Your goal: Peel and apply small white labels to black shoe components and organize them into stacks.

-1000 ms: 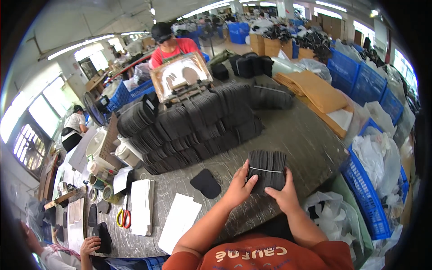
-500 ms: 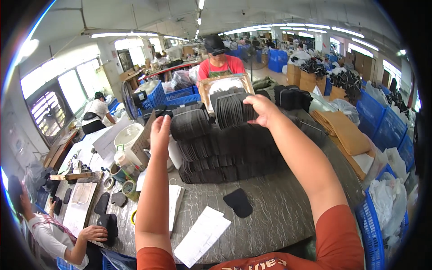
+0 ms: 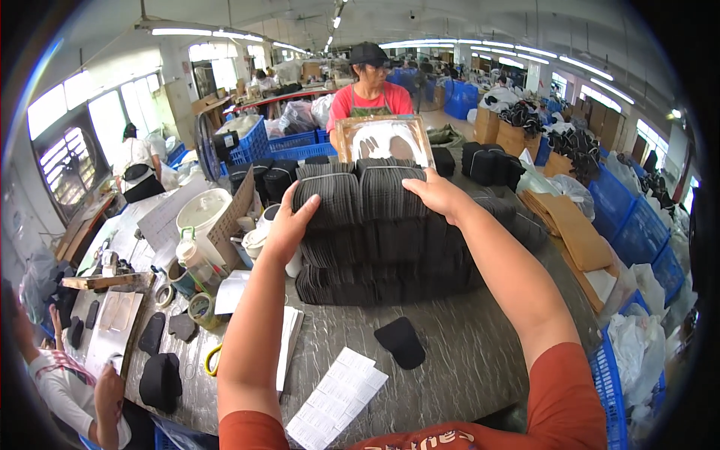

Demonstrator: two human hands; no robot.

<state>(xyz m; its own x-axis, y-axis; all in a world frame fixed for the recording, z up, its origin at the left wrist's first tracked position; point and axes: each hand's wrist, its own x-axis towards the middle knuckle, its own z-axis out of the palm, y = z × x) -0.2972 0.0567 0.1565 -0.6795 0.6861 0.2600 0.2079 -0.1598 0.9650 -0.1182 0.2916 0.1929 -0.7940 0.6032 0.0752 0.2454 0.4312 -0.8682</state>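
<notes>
Atop a wide pile of black cut pieces (image 3: pixel 375 246) lie two tied bundles, side by side. My left hand (image 3: pixel 291 225) grips the outer side of the left bundle (image 3: pixel 328 196), its thumb on the front. The right bundle (image 3: pixel 388 191) is held by my right hand (image 3: pixel 441 195), thumb across its near right edge and fingers behind. The bundles touch or nearly touch each other. A single flat black piece (image 3: pixel 400 343) lies on the table (image 3: pixel 457 352) nearer me, beside printed white paper sheets (image 3: pixel 337 397).
Across the pile stands a person (image 3: pixel 369 97) behind a wooden-framed screen (image 3: pixel 384 135). At left are tape rolls (image 3: pixel 201 309), a bottle (image 3: pixel 192 259), a white bucket (image 3: pixel 204 212) and yellow-handled scissors (image 3: pixel 212 360). Another person (image 3: pixel 71 390) works lower left. Brown sheets (image 3: pixel 574 229) lie right.
The right bundle has come down level beside the left one. My left hand has closed in on the left bundle's side. The lower-left person's hand has left a black stack.
</notes>
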